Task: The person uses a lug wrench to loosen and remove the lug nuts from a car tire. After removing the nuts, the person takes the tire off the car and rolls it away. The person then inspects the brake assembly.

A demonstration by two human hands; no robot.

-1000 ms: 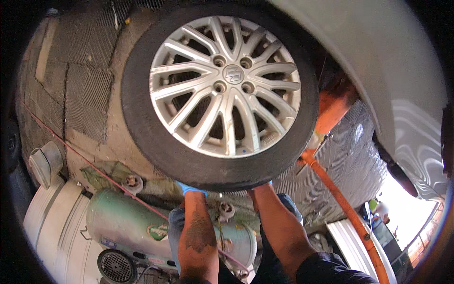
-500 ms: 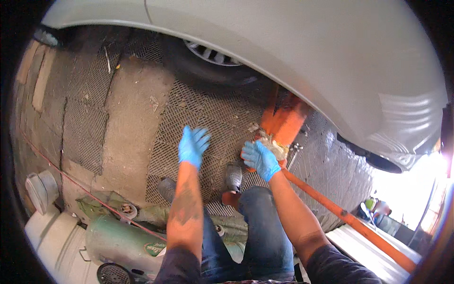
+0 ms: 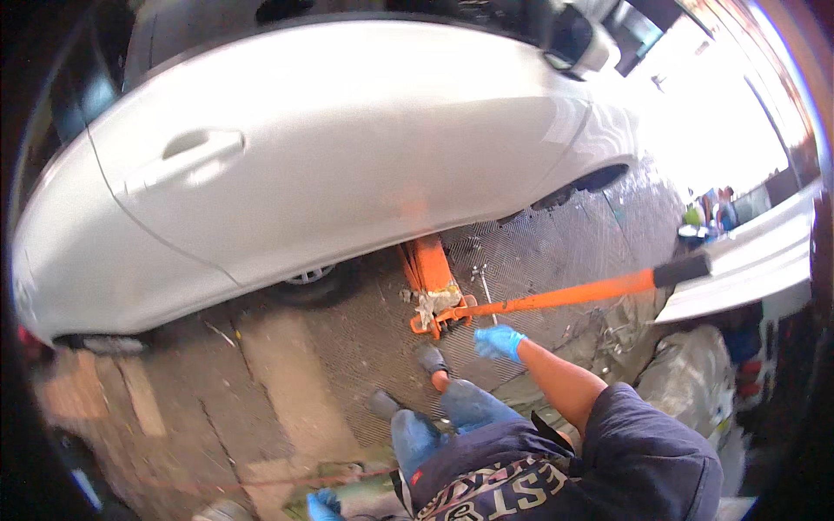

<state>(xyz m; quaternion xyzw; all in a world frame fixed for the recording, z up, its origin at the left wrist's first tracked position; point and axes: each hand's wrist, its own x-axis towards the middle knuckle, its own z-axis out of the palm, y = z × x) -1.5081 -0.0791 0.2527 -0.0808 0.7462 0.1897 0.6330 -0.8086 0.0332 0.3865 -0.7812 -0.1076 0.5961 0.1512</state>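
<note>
My right hand (image 3: 499,340), in a blue glove, hangs fingers apart and holding nothing just below the long orange handle (image 3: 573,295) of the floor jack (image 3: 432,291), which sits under the sill of the white car (image 3: 304,174). I'd take that handle with a full wrap, feet clear. My left hand (image 3: 323,505) is low at the frame's edge; its grip I cannot tell.

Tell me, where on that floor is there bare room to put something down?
The concrete strip between the white car and the person's shoes is bare. The mesh floor beyond the orange jack looks mostly open too. It is crowded around the jack's handle, near the right hand, and by the bags.
</note>
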